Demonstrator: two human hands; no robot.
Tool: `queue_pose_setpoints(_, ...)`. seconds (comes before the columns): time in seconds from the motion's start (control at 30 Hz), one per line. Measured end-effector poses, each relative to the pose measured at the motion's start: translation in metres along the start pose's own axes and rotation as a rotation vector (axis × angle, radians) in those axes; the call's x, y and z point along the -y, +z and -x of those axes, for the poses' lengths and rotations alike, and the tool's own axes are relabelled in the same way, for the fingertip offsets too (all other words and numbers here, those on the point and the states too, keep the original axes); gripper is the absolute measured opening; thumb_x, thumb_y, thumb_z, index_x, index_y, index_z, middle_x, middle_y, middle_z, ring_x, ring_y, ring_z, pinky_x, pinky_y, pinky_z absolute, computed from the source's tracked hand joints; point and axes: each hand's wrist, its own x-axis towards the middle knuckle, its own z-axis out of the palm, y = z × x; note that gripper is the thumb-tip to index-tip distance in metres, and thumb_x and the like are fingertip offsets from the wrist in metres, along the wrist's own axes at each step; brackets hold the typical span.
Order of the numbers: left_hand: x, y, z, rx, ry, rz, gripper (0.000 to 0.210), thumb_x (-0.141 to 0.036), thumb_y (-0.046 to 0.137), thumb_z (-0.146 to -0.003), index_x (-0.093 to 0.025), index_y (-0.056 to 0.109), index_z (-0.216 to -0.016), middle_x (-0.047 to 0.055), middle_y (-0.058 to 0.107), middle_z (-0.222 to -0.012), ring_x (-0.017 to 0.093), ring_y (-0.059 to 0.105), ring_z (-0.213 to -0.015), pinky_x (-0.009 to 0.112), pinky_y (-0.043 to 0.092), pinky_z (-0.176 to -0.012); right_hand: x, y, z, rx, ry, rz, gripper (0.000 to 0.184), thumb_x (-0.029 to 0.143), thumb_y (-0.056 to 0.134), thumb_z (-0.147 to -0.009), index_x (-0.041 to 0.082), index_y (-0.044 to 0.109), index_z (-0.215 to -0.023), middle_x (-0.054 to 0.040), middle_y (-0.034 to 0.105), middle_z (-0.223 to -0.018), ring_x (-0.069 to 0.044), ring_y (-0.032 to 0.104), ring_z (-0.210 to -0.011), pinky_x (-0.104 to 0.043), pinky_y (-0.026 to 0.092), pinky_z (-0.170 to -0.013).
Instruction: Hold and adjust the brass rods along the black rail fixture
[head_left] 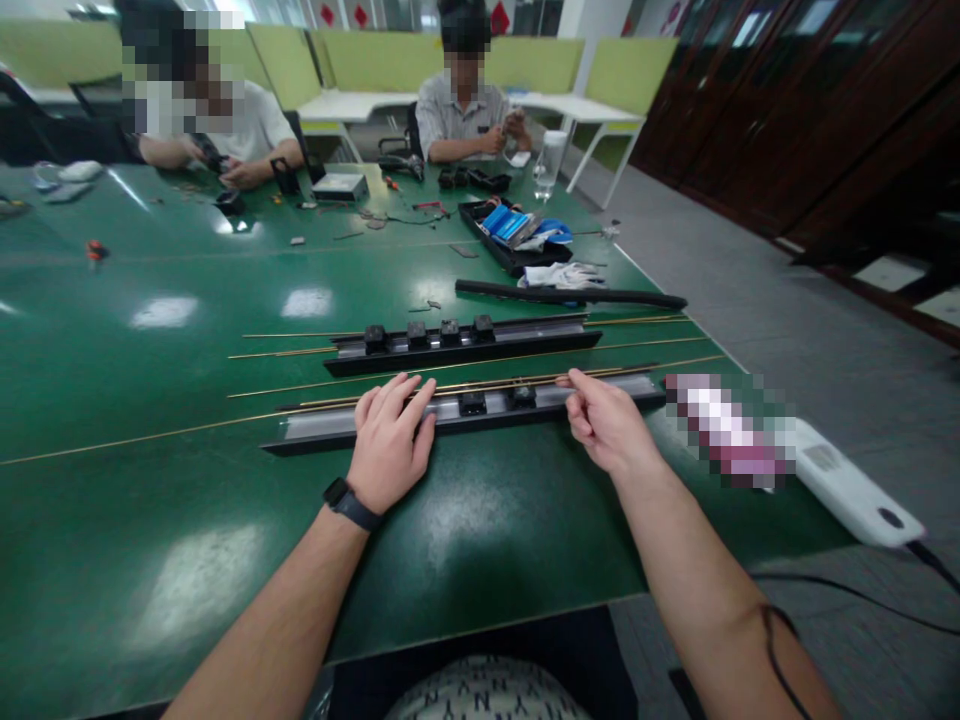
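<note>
A long black channel [495,415] with a pale inner face lies across the table in front of me. Two small black blocks, one block [472,403] left of the other block [523,395], sit inside it. Thin brass-coloured rods [487,386] run along its far edge. My left hand [394,440] rests across the channel's left part, fingers stretched over it and slightly apart. At the right part, my right hand [607,420] is closed, index finger and thumb pinching at a thin rod; the fingertips partly hide the grip.
Behind lies a second black channel [465,352] with several blocks, and a black tube [570,294]. A tray [517,262] holds blue packs; gloves [562,276] lie by it. A white device [855,485] with a cable is at right. Two people sit across the table.
</note>
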Motion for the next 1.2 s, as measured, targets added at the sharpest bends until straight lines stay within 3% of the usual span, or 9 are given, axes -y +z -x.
queue_pose_setpoints(0.67, -0.0012, -0.0010, -0.0003, 0.010, -0.005, -0.005, 0.046, -0.028, 0.051, -0.100, -0.025, 0.053, -0.145, 0.011, 0.060, -0.144, 0.028, 0.047, -0.142, 0.049, 0.029, -0.118, -0.0022, -0.0014, -0.0017, 0.021, -0.009, -0.003, 0.024, 0.036, 0.077, -0.084, 0.015, 0.068, -0.089, 0.0050, 0.054, -0.049, -0.005, 0.034, -0.030, -0.014, 0.018, -0.026)
queue_pose_setpoints(0.93, -0.0010, -0.0005, -0.0005, 0.006, 0.003, -0.027, 0.044, -0.029, 0.050, -0.101, -0.025, 0.054, -0.145, 0.010, 0.060, -0.144, 0.028, 0.047, -0.142, 0.048, 0.030, -0.118, -0.0039, -0.0068, -0.0085, -0.045, -0.032, -0.045, 0.017, 0.032, 0.071, -0.088, 0.015, 0.068, -0.087, 0.0057, 0.051, -0.047, -0.005, 0.033, -0.029, -0.015, 0.018, -0.026)
queue_pose_setpoints(1.2, -0.0014, -0.0008, -0.0002, 0.001, 0.002, -0.029, 0.044, -0.029, 0.050, -0.101, -0.024, 0.054, -0.144, 0.011, 0.061, -0.143, 0.028, 0.048, -0.142, 0.048, 0.030, -0.117, -0.0026, -0.0018, -0.0030, 0.007, 0.002, -0.013, 0.022, 0.035, 0.076, -0.085, 0.015, 0.069, -0.090, 0.0052, 0.053, -0.049, -0.005, 0.034, -0.030, -0.014, 0.018, -0.026)
